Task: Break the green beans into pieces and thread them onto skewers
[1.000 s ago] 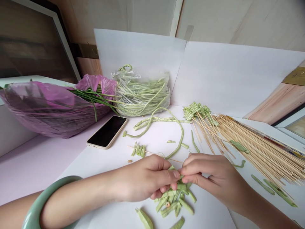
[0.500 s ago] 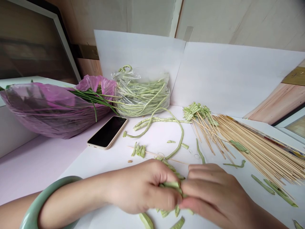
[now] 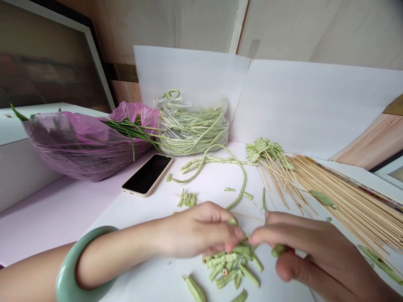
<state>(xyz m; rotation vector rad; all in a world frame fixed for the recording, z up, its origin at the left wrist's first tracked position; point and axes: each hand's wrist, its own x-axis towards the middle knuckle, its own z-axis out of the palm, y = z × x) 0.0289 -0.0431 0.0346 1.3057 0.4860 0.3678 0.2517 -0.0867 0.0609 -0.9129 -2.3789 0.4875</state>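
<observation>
A pink plastic bag [image 3: 88, 142] of greens, a clear bag of long beans [image 3: 195, 130] and a phone [image 3: 147, 174] lined the far left of the surface [image 3: 37, 218]. A loose long bean [image 3: 243, 180] looped just beyond the hands, beside a thin stick threaded with bean pieces [image 3: 189, 199]. A bundle of bare sticks [image 3: 349, 197] ran along the right, near the right hand [image 3: 302, 247].

The left hand [image 3: 208, 233], a bangle [image 3: 67, 268] on its forearm, reached in above the pile of cut bean pieces [image 3: 233, 274], palm down, fingers curled; whether its grip grasped anything, I could not tell. The right hand, blurred, had a short bean piece [image 3: 278, 250] between thumb and fingers.

White boards [image 3: 315, 105] stood upright behind; the white sheet [image 3: 151, 277] showed bare left of the pile, its left edge slanting towards the phone.
</observation>
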